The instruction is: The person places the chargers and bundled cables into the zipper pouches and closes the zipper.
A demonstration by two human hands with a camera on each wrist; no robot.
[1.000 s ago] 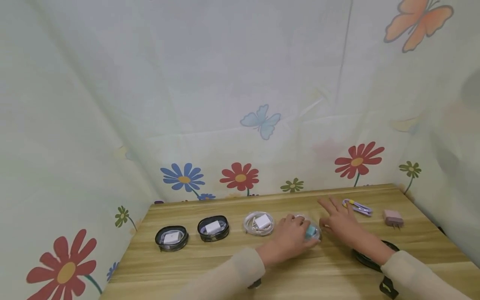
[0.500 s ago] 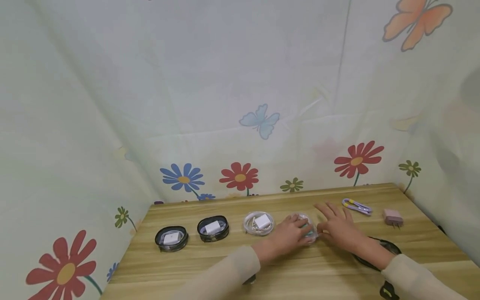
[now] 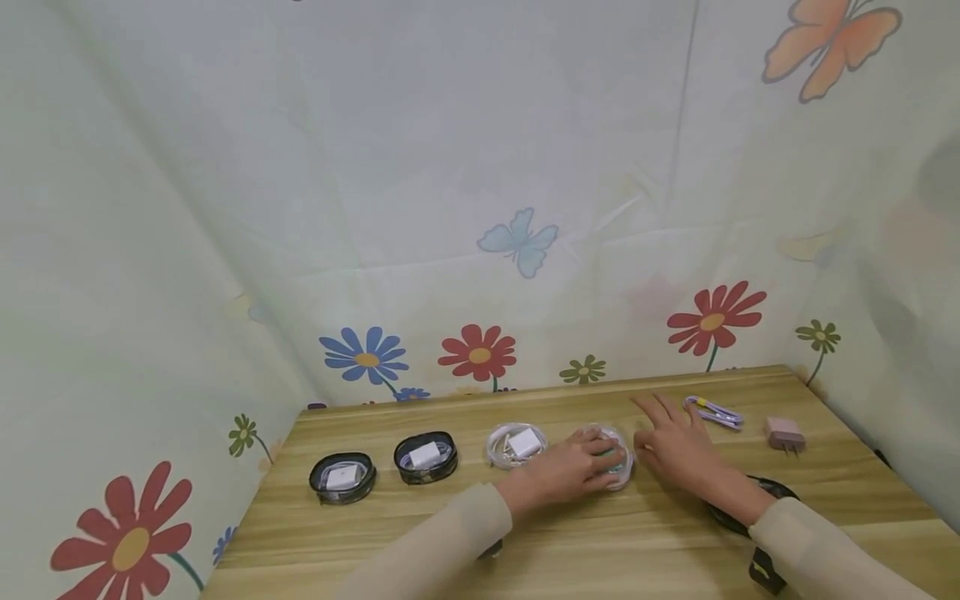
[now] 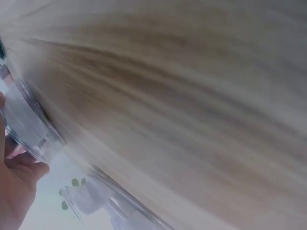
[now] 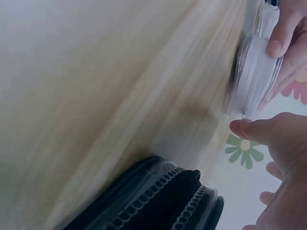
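A clear round zip case (image 3: pixel 619 468) with a teal item inside lies on the table. My left hand (image 3: pixel 573 467) grips it from the left, fingers spread over its top; in the right wrist view the left thumb (image 5: pixel 276 48) presses the case's rim. At the case's near edge, the thumb and a finger of my right hand (image 5: pixel 283 153) pinch the small zipper pull (image 5: pixel 245 113). The other fingers of the right hand (image 3: pixel 678 446) stand extended in the head view. Under the right forearm is a black zip case (image 3: pixel 772 487), partly hidden.
To the left stand a clear case with a white charger (image 3: pixel 522 443) and two black cases, one here (image 3: pixel 426 475), another farther left (image 3: pixel 342 493). A lilac cable (image 3: pixel 716 414) and a pink charger (image 3: pixel 784 434) lie at right. Printed fabric walls (image 3: pixel 420 167) border the table (image 3: pixel 555 550).
The clear case and my left hand have shifted slightly left. The teal item, plainer to see before, is now mostly behind the left fingers. My right hand has moved slightly along the case's edge.
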